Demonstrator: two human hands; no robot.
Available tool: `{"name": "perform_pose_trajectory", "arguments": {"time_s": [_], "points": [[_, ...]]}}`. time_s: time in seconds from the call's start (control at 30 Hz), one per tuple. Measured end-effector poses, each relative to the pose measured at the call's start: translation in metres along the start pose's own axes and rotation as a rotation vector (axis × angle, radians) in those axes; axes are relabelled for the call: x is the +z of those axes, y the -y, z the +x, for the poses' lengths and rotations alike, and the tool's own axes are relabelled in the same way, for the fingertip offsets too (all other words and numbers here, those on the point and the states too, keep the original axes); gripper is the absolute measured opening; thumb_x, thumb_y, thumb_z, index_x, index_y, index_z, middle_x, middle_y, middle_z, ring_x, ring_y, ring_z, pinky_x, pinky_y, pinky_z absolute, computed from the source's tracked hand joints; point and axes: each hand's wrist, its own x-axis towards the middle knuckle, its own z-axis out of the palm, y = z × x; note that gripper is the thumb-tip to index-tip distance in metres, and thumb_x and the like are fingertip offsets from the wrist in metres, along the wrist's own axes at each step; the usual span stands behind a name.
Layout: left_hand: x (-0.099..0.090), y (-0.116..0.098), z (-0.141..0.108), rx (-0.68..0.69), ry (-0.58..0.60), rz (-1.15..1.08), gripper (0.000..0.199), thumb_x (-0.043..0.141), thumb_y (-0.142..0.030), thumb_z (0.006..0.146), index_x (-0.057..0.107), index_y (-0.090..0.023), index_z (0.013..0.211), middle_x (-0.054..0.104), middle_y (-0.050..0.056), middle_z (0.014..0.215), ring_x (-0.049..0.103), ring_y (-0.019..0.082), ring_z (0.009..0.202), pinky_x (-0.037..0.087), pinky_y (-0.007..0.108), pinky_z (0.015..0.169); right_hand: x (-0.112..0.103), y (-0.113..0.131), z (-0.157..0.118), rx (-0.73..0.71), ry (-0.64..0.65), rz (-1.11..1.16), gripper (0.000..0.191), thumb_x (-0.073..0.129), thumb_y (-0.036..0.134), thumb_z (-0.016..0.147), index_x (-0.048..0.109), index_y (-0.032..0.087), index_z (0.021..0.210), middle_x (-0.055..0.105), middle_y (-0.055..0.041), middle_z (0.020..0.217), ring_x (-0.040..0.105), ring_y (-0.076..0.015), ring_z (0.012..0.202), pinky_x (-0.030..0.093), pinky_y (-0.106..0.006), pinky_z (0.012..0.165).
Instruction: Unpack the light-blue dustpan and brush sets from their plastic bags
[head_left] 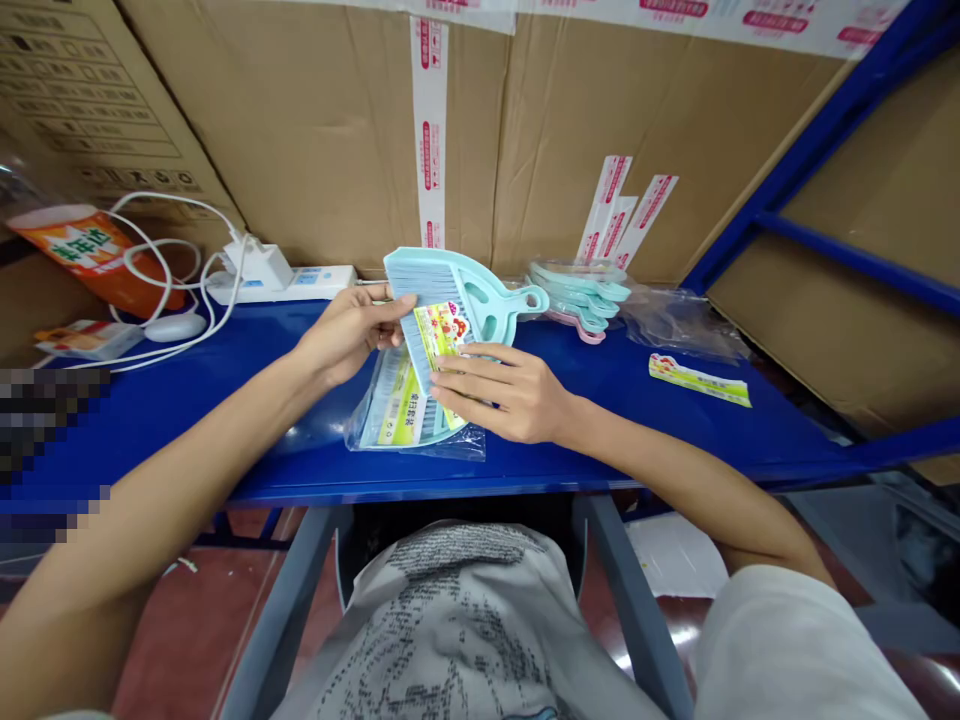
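Observation:
A light-blue dustpan and brush set (480, 296) is raised above the blue table, its handle pointing right. My left hand (356, 330) pinches its upper left edge between thumb and fingers. Across the bristles lies a yellow-green printed label (441, 330). My right hand (510, 393) rests its fingers, slightly apart, on the label's lower part; whether the thumb grips from behind is hidden. Beneath the held set, a similar light-blue set in a clear plastic bag (397, 405) lies on the table, partly covered.
Several light-blue sets (581, 290) are stacked at the back, with a pink handle below. Clear plastic bags (682, 320) and a loose label (699, 380) lie right. At the left are a power strip (319, 283), white cables and an orange cup (97, 255). Cardboard (330, 130) stands behind.

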Motion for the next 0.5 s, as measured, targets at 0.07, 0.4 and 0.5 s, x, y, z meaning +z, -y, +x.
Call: {"name": "perform_pose_trajectory", "arguments": {"time_s": [0.07,0.4,0.5], "points": [[-0.003,-0.001,0.003,0.009,-0.015,0.005,0.030,0.100,-0.031,0.073,0.074,-0.016,0.075,0.066,0.003,0.067,0.052,0.010,0.051,0.034,0.022,0.044,-0.014,0.002,-0.006,0.005,-0.089,-0.110,0.025,0.067,0.030,0.107,0.085,0.047,0.112,0.080,0.0050,0.120,0.075,-0.0217,0.120,0.062,-0.054,0.113],[-0.042,-0.017,0.017,0.073,-0.116,-0.085,0.029,0.099,-0.028,0.079,0.073,-0.016,0.082,0.066,0.000,0.068,0.051,0.008,0.057,0.037,0.019,0.050,-0.155,0.015,-0.171,0.439,-0.485,-0.484,0.024,0.078,0.028,0.095,0.089,0.045,0.108,0.080,-0.0080,0.112,0.077,-0.0253,0.093,0.059,-0.044,0.086],[-0.060,-0.021,0.028,0.102,-0.185,-0.139,0.013,0.086,-0.018,0.083,0.073,-0.015,0.086,0.066,-0.001,0.067,0.051,0.008,0.054,0.036,0.020,0.047,-0.178,0.007,-0.234,0.580,-0.522,-0.477,0.015,0.080,0.033,0.090,0.090,0.037,0.101,0.081,-0.0107,0.117,0.079,-0.0284,0.100,0.062,-0.045,0.092]]}}
